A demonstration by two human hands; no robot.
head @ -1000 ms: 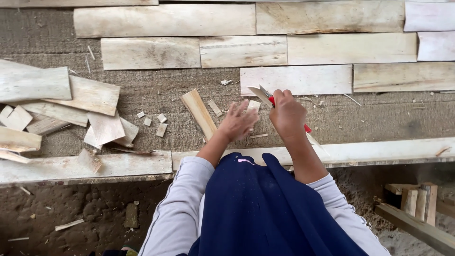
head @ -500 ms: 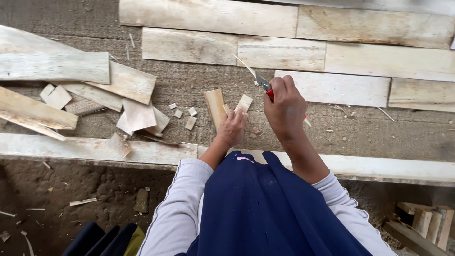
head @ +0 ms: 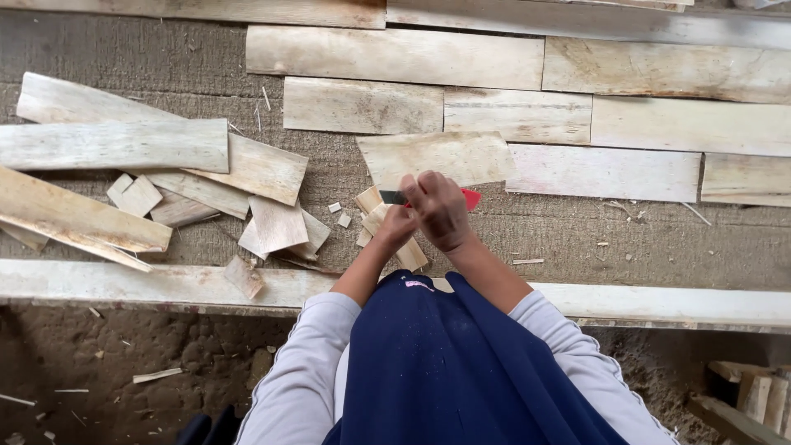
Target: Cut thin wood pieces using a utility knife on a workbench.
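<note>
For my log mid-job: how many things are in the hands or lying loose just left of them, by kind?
Red-handled knife, in the right hand: 1
Wood piece, in the left hand: 1
Small square chips, loose on the ground: 2
Total: 4

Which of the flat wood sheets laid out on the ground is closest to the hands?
The pale sheet lying slightly askew, directly beyond the right hand, near the red-handled tool. The other sheets lie farther off in straight rows.
</note>
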